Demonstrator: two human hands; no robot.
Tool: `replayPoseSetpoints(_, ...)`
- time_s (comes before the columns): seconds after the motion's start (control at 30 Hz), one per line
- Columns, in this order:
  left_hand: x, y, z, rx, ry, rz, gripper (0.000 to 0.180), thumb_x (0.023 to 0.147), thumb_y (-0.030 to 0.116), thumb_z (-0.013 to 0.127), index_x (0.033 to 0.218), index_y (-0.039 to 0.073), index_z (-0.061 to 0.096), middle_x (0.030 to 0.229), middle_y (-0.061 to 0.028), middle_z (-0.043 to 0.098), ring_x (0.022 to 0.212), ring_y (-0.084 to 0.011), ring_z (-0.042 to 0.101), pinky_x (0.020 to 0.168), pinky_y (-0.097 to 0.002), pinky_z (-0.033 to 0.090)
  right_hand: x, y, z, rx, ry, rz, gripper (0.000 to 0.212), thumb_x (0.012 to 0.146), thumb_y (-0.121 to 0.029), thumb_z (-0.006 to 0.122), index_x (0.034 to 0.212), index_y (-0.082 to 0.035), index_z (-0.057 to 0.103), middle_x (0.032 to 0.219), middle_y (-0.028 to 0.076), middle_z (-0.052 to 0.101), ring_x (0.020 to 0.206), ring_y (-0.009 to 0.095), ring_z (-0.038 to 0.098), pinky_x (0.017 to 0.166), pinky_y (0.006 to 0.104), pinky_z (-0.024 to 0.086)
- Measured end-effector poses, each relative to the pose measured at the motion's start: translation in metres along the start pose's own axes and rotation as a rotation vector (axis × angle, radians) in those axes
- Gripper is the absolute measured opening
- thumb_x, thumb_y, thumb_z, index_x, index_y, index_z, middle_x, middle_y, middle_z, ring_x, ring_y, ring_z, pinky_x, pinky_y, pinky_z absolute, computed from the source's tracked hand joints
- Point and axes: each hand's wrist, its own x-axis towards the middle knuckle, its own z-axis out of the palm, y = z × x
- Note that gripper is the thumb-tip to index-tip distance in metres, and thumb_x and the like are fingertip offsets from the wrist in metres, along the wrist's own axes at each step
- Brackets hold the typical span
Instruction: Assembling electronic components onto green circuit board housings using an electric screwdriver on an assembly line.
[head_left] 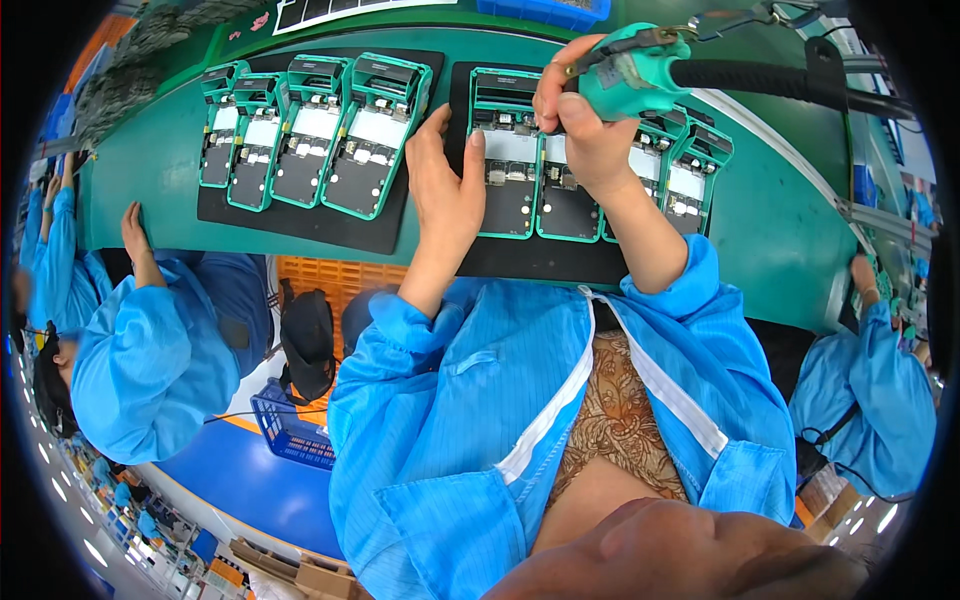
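Observation:
My right hand [597, 150] is closed around a teal-wrapped power screwdriver [632, 82] with a thick black hose at its rear. Its tip is hidden behind my fingers, over a row of teal-framed electronic housings. My left hand [447, 185] is open, its thumb against the left edge of the nearest teal-framed housing [510, 195] and the other fingers stretched out over the mat. That housing holds a circuit board, a white panel and a black lower part. Beside it, another housing [568, 205] lies partly under my right hand and forearm.
Under the right-hand row lies a black mat [560, 262]. A second black mat [385, 228] at left carries several similar housings [372, 135]. A blue bin [550, 10] stands at the far edge of the green table [785, 235]. Co-workers in blue sit on both sides.

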Motion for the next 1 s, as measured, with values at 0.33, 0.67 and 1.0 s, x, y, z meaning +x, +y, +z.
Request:
replayPoseSetpoints(0.33, -0.001, 0.017, -0.017, 0.289, -0.128, 0.054, 0.053, 0.085, 0.024, 0.062, 0.122, -0.008, 0.043, 0.107, -0.0234, 0.054, 0.103, -0.0363, 0.050, 0.085, -0.0412, 0.042, 0.000, 0.000, 0.001, 0.011, 0.004, 0.070, 0.031, 0.074, -0.009, 0.060, 0.101, -0.002, 0.047, 0.065, 0.006, 0.052, 0.051, 0.011, 0.047, 0.046, 0.0230, 0.041)
replayPoseSetpoints(0.67, 0.011, 0.029, -0.028, 0.442, -0.545, -0.073, 0.063, 0.082, 0.035, 0.064, 0.128, -0.004, 0.046, 0.066, -0.0158, 0.060, 0.059, -0.0306, 0.059, 0.055, -0.0390, 0.045, -0.006, -0.038, -0.030, 0.010, 0.206, 0.092, 0.062, 0.071, -0.014, 0.077, 0.124, -0.004, 0.047, 0.106, 0.003, 0.058, 0.096, 0.011, 0.052, 0.089, 0.0297, 0.043)
replayPoseSetpoints(1.0, 0.040, -0.044, 0.033, -0.062, -0.935, 0.050, 0.040, 0.087, 0.021, 0.063, 0.117, -0.001, 0.050, 0.082, -0.0098, 0.064, 0.059, -0.0152, 0.058, 0.051, -0.0286, 0.047, -0.014, -0.080, -0.003, 0.103, 0.125, -0.018, 0.066, 0.074, -0.020, 0.075, 0.128, -0.001, 0.041, 0.107, 0.005, 0.057, 0.098, 0.012, 0.050, 0.089, 0.0294, 0.041)
